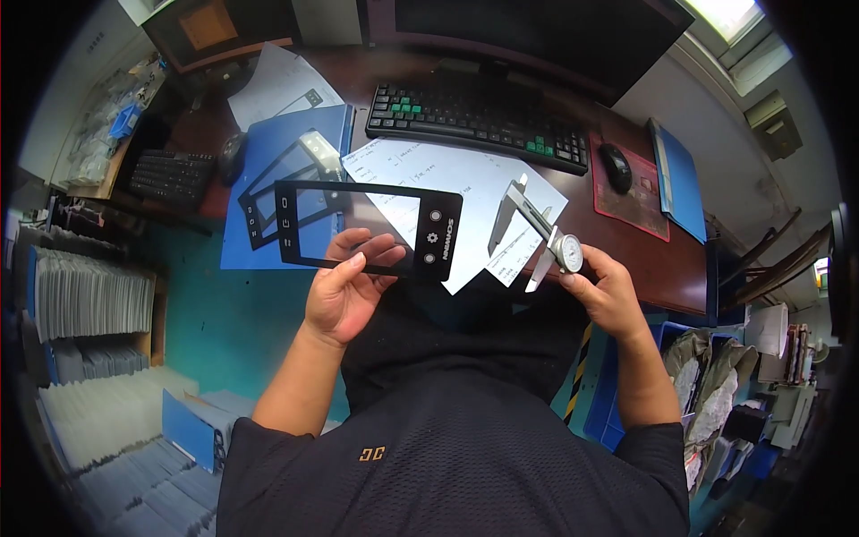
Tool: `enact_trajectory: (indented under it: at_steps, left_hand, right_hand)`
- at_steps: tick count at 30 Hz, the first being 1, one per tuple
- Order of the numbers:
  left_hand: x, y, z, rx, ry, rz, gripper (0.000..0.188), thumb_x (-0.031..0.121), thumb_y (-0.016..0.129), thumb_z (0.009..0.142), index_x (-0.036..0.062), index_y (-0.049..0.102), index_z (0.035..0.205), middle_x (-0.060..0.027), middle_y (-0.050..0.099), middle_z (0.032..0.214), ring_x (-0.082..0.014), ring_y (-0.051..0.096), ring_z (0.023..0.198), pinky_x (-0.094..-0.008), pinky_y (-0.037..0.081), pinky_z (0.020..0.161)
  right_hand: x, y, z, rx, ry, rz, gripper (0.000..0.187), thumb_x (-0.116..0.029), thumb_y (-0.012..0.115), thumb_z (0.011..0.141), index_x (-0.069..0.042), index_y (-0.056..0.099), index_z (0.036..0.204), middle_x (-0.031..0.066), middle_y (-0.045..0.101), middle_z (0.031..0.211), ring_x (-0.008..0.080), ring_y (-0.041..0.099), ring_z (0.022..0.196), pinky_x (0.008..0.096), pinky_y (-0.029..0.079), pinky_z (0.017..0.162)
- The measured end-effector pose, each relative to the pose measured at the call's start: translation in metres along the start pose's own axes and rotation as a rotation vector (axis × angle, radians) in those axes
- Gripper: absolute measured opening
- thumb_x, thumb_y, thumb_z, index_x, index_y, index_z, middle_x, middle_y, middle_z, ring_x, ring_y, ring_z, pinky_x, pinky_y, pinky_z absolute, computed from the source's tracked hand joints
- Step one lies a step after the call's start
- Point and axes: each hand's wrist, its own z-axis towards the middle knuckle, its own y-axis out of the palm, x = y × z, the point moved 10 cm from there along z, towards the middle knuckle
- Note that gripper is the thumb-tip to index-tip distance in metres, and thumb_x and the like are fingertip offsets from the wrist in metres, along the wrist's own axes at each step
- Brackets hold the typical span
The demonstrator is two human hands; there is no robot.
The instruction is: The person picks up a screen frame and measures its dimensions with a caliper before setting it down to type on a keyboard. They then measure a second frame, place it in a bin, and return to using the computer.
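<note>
My left hand (340, 300) grips a flat, see-through panel with a black border (419, 228) by its near edge. Fingers show through the clear window, with the thumb in front. Small round and gear-shaped marks line the panel's right side. In my right hand (610, 291) is a dial caliper (540, 222), held close to its round dial, its long jaws pointing away from me over the papers. Panel and caliper are apart. Beyond the held panel, similar black-bordered panels (261, 192) lie overlapping on a blue folder (237, 249).
Handwritten sheets (394, 174) lie on the dark red desk (667, 277) below a black keyboard (474, 121). To the right are a mouse (616, 168) on a red mat and another blue folder (677, 183). Stacked sheets (89, 286) stand at left, blue bins (610, 407) at right.
</note>
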Motion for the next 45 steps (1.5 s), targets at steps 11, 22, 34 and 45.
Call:
enact_trajectory:
  at_steps: [11,22,34,45]
  left_hand:
    - [-0.048,0.050,-0.005,-0.438,-0.199,0.026,0.014,-0.006,0.063,0.093,0.0051,0.067,0.100,-0.0197,0.058,0.140,-0.0341,0.053,0.138,-0.0477,0.052,0.108]
    - [-0.108,0.053,-0.054,-0.493,-0.195,0.478,0.123,0.021,0.083,0.089,0.0292,-0.013,0.164,-0.0216,0.020,0.169,-0.0389,0.045,0.144,-0.0523,0.040,0.116]
    - [-0.019,0.026,-0.021,-0.020,-0.018,0.217,0.054,0.014,0.054,0.105,0.0075,0.037,0.156,-0.0233,0.059,0.142,-0.0337,0.063,0.127,-0.0426,0.057,0.102]
    - [-0.017,0.052,-0.022,-0.208,-0.035,0.124,0.049,0.012,0.050,0.100,0.0079,0.040,0.148,-0.0288,0.051,0.150,-0.0387,0.056,0.135,-0.0541,0.050,0.109]
  right_hand:
    - [0.010,0.117,-0.015,-0.313,0.606,0.558,0.039,-0.023,0.075,0.096,-0.004,0.051,0.120,0.0068,0.065,0.087,0.0094,0.057,0.058,0.0190,0.037,0.044]
    - [-0.001,0.091,0.001,-0.092,0.431,0.559,0.030,-0.006,0.072,0.093,-0.008,0.050,0.114,0.0046,0.063,0.088,0.0100,0.060,0.062,0.0203,0.041,0.049]
    - [-0.069,0.021,0.022,-0.085,-0.254,-0.338,0.042,-0.013,0.082,0.081,0.000,0.068,0.118,0.0107,0.070,0.089,0.0177,0.068,0.077,0.0311,0.055,0.071]
    - [-0.101,0.037,0.014,-0.135,-0.632,-0.763,0.060,-0.020,0.085,0.073,-0.009,0.067,0.129,0.0076,0.064,0.076,0.0256,0.066,0.067,0.0371,0.053,0.061]
